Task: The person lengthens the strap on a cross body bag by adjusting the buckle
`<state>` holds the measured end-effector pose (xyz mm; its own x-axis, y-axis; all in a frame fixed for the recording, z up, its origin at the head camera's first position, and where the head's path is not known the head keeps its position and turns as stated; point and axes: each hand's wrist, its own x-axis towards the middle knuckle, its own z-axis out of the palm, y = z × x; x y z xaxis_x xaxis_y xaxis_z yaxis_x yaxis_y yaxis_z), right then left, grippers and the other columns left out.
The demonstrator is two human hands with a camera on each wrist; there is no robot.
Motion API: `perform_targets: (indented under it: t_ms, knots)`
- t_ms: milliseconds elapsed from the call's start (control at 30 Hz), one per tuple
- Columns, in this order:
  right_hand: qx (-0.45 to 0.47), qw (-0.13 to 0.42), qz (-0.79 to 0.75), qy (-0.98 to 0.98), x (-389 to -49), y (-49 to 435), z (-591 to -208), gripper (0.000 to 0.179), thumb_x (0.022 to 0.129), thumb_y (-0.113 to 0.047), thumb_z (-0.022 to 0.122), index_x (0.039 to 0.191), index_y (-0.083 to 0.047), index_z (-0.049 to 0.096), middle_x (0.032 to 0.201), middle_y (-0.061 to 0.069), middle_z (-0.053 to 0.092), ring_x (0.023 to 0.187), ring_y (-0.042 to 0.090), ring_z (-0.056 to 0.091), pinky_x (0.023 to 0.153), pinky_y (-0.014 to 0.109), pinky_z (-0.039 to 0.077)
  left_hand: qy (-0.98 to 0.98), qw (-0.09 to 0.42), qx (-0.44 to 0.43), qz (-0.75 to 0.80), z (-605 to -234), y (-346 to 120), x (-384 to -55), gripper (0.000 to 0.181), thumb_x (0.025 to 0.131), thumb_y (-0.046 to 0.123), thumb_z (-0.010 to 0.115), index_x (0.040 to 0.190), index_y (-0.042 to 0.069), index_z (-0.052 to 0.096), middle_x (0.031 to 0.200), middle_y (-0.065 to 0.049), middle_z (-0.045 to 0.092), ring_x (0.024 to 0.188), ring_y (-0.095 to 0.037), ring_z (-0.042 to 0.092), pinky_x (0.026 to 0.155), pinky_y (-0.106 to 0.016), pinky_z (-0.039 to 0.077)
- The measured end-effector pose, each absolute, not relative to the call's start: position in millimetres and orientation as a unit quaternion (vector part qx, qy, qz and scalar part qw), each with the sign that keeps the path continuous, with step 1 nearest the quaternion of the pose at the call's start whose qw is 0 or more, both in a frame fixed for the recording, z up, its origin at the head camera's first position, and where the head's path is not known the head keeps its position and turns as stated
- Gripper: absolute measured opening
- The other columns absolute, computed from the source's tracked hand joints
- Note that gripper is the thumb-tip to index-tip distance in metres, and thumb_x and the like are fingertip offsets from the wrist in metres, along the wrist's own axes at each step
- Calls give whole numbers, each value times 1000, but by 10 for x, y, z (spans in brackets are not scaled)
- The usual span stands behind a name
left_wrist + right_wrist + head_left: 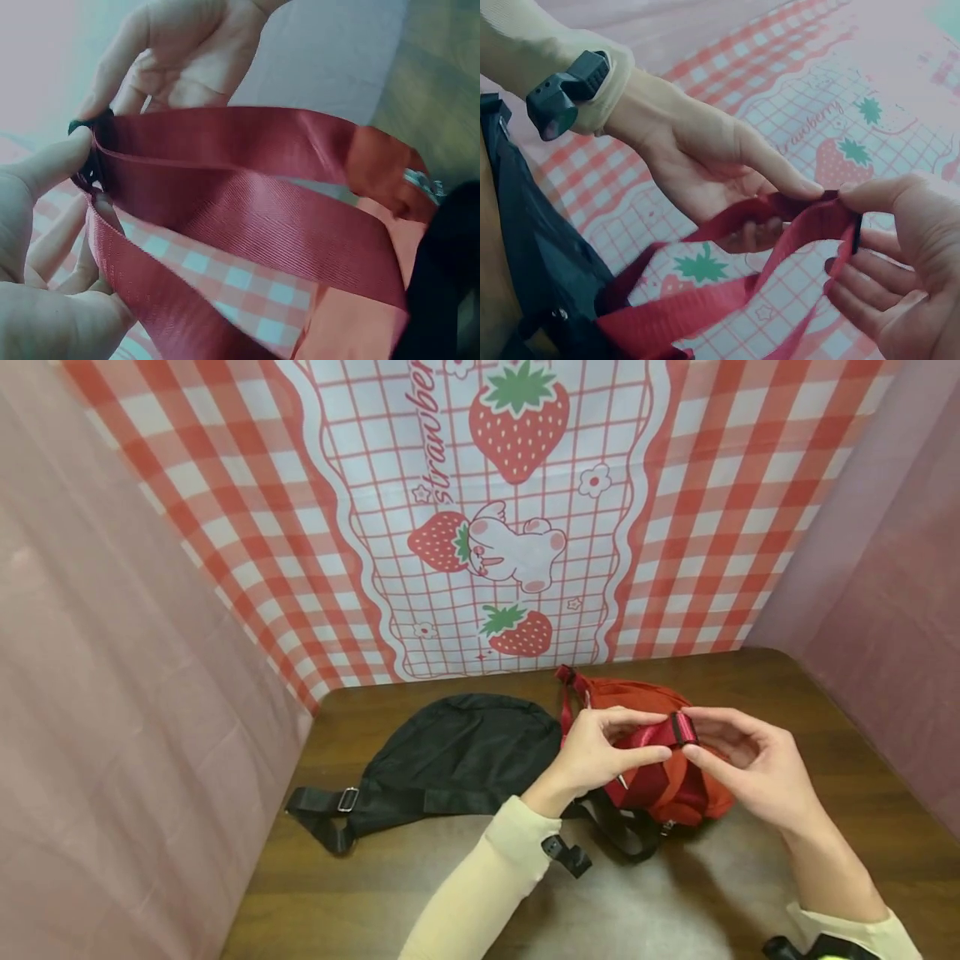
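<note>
Above the right side of the table, both hands hold a shiny red webbing strap (647,735) with a black slide buckle (681,728). My left hand (588,756) pinches the strap just left of the buckle, thumb below and fingers above. At the buckle's right edge, my right hand (765,768) pinches between thumb and forefinger. Loops of the strap (247,202) spread from the buckle in the left wrist view. The strap belongs to an orange-red bag (637,693), which sits under the hands and is partly covered by them.
A black bag (457,747) lies flat to the left, its strap with a metal buckle (348,799) reaching toward the table's left edge. The wooden table (360,893) is enclosed by pink curtains (135,652) and a strawberry-print cloth (517,552) behind.
</note>
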<state>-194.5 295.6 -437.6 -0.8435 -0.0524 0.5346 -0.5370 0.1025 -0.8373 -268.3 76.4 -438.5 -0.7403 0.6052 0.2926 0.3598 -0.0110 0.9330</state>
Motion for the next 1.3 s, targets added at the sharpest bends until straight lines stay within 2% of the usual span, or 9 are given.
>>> perform_targets:
  t_ms: [167, 367, 533, 600, 733, 900, 1067, 1167, 1300]
  knots:
    - [198, 143, 652, -718, -1962, 2907, -4345, 42, 84, 26, 73, 123, 12, 64, 114, -1, 77, 102, 7, 75, 91, 15, 59, 679, 111, 347, 637, -4352, 735, -2688, 45, 89, 7, 87, 133, 8, 76, 129, -9, 77, 108, 7, 68, 98, -18, 57]
    - [193, 112, 665, -713, -1957, 2932, -4368, 34, 87, 23, 71, 117, 8, 67, 105, -1, 74, 87, 9, 72, 76, 17, 60, 670, 105, 379, 629, -4389, 720, -2680, 54, 88, 3, 87, 139, 7, 71, 128, -13, 75, 105, 8, 65, 96, -18, 57]
    - [198, 101, 596, -771, -1886, 3001, -4416, 36, 89, 19, 72, 122, 6, 66, 113, -7, 74, 94, 6, 76, 77, 19, 63, 689, 69, 411, 593, -4483, 816, -2623, 59, 85, 7, 90, 141, 10, 71, 125, -10, 74, 105, 10, 61, 95, -17, 57]
    - [188, 110, 560, -799, -1863, 3028, -4418, 37, 89, 18, 74, 122, 4, 67, 113, -10, 74, 95, 3, 76, 76, 19, 63, 696, 60, 408, 588, -4510, 854, -2595, 57, 86, 9, 90, 140, 12, 72, 127, -6, 75, 111, 10, 62, 99, -18, 56]
    - [176, 143, 558, -799, -1854, 3053, -4425, 36, 88, 20, 73, 120, 6, 66, 110, -10, 74, 94, 2, 76, 75, 17, 62, 690, 61, 402, 599, -4546, 880, -2580, 52, 90, 10, 86, 140, 11, 71, 131, -7, 75, 119, 7, 66, 105, -19, 55]
    - [209, 177, 619, -736, -1918, 3033, -4445, 38, 89, 27, 64, 123, 12, 60, 112, -1, 72, 98, 4, 74, 82, 13, 59, 675, 28, 416, 609, -4571, 899, -2591, 48, 95, 6, 80, 141, 3, 68, 136, -15, 73, 126, -3, 68, 108, -20, 54]
    - [228, 201, 609, -733, -1975, 2980, -4429, 46, 84, 29, 68, 127, 17, 62, 106, 1, 72, 93, 7, 68, 81, 12, 57, 678, 3, 419, 604, -4556, 906, -2572, 51, 93, 3, 81, 142, 0, 66, 139, -17, 72, 128, -9, 69, 105, -17, 54]
    - [230, 221, 617, -719, -1999, 2949, -4399, 40, 85, 29, 66, 124, 17, 63, 105, 0, 74, 91, 7, 69, 79, 11, 57, 680, 4, 408, 609, -4545, 899, -2583, 54, 93, 5, 82, 144, 2, 65, 141, -15, 71, 127, -5, 69, 105, -18, 55]
    - [227, 228, 660, -679, -2031, 2890, -4374, 37, 91, 28, 58, 126, 19, 57, 115, 1, 76, 103, 7, 71, 90, 12, 57, 691, 12, 379, 616, -4547, 880, -2609, 50, 92, 9, 84, 140, 6, 70, 137, -10, 74, 120, 5, 67, 103, -16, 55]
